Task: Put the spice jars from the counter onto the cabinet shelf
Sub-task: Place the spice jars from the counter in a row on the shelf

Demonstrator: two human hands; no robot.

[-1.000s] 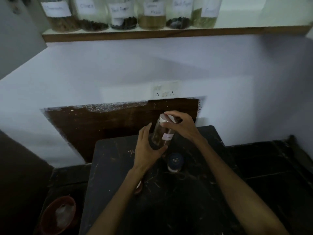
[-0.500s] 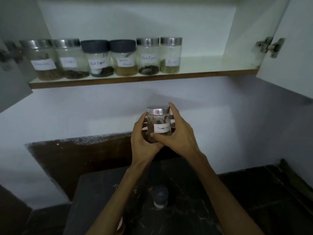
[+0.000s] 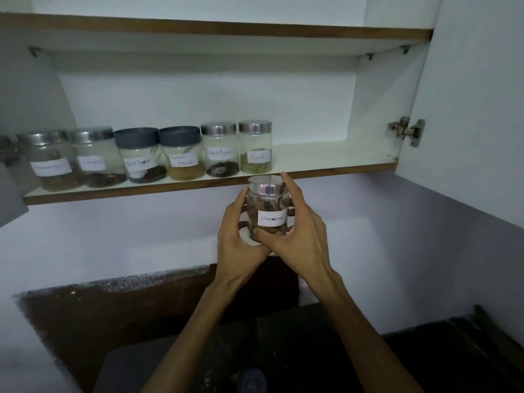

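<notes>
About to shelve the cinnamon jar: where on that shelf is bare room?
Free: the shelf right of the Fennel jar, up to the cabinet side wall. Crowded: six jars side by side fill the left. Both hands, left hand and right hand, hold the cinnamon jar just below that edge.

Six labelled spice jars (image 3: 141,157) line the white cabinet shelf (image 3: 326,160); leftmost labels too blurred to read.

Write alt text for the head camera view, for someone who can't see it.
Both hands, left hand and right hand, hold a steel-lidded jar labelled cinnamon just below an open cabinet's shelf, where six labelled spice jars stand in a row.
</notes>
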